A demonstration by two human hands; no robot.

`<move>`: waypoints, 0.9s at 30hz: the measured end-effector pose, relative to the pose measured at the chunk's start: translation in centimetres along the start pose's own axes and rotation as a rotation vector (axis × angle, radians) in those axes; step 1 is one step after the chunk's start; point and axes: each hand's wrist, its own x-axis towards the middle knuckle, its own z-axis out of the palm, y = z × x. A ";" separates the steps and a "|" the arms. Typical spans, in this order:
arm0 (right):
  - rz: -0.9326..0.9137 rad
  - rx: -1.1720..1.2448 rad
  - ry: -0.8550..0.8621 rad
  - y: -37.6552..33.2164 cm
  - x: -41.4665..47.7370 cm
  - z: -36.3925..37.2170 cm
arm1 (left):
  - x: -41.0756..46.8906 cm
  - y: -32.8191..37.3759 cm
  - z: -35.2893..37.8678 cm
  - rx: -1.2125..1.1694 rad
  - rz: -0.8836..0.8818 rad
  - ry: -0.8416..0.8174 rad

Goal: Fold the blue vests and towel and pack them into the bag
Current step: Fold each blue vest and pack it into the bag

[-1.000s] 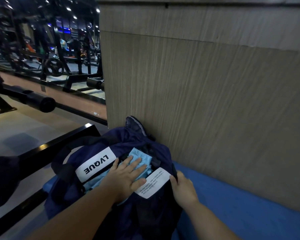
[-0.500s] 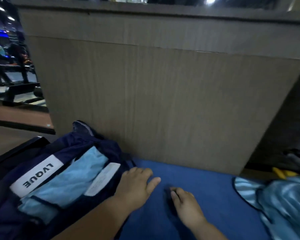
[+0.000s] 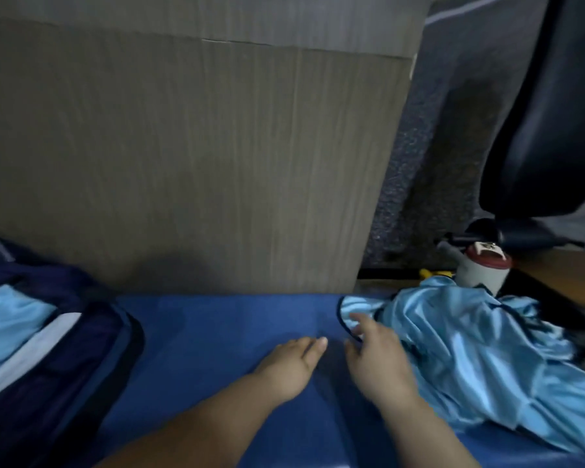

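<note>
Nearest, lower centre: left hand (image 3: pixel 284 369) flat on the blue counter (image 3: pixel 217 332), fingers straight, holding nothing. Just right of it, right hand (image 3: pixel 379 363) loosely spread and empty, fingertips touching the dark-trimmed edge of a light-blue crumpled vest (image 3: pixel 470 349) heaped at lower right. Far left, open navy bag (image 3: pixel 81 349) on the same counter, second vest (image 3: pixel 11 319) lying inside. Further back, wooden panel (image 3: pixel 200 163) across the upper left; bottle (image 3: pixel 483 268) and dark chair (image 3: pixel 547 113) at upper right.

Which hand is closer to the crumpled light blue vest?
The right hand: it is at the near edge of the vest, fingers spread over its dark trim. The left hand lies flat on the blue mat, farther left and clear of the vest.
</note>
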 end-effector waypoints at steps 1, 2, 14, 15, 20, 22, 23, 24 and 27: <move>0.023 -0.029 0.075 0.8 0.4 -1.2 | 0.4 0.8 0.5 -0.015 0.001 -0.003; 0.063 -0.061 0.135 1.8 0.8 -2.5 | 0.9 1.7 1.2 -0.028 0.002 -0.008; 0.393 -0.312 0.176 7.5 0.2 -8.0 | 2.1 8.5 7.3 -0.283 0.082 -0.150; 0.396 -0.310 0.156 7.7 0.2 -8.2 | 1.9 8.8 7.6 -0.295 0.087 -0.154; 0.333 -0.090 0.115 6.8 0.0 -8.1 | 0.8 10.1 7.4 -0.464 0.081 -0.155; 0.272 0.107 0.126 5.6 -0.1 -7.7 | 0.6 10.5 6.9 -0.579 0.034 -0.156; 0.238 0.195 0.133 5.0 -0.2 -7.5 | 0.6 10.6 6.6 -0.641 0.014 -0.149; 0.205 0.260 0.143 4.4 -0.3 -7.2 | 0.4 10.8 6.2 -0.704 -0.006 -0.135; 0.111 0.312 0.152 2.9 -0.8 -5.8 | 0.3 10.6 5.2 -0.865 -0.064 -0.115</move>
